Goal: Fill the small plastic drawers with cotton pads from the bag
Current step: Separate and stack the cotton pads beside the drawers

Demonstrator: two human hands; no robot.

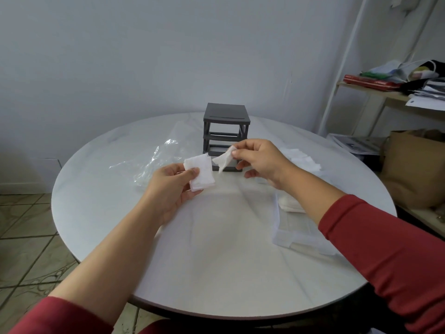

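My left hand [172, 186] grips a small stack of white square cotton pads [201, 173] above the middle of the round table. My right hand [258, 160] pinches a single thin cotton pad [222, 160] that hangs bent just right of the stack. Behind both hands stands the dark grey drawer frame [226, 121]; its upper slots are open and a drawer shows in the lowest slot. A clear plastic drawer [296, 237] lies on the table under my right forearm, with pads inside. The clear plastic bag [154, 157] lies crumpled on the left.
Loose white cotton pads [303, 160] lie on the white table [216, 273] at the right. A shelf with papers and a red box [370, 83] stands at the right wall, with a brown paper bag [414, 167] below it. Tiled floor lies to the left.
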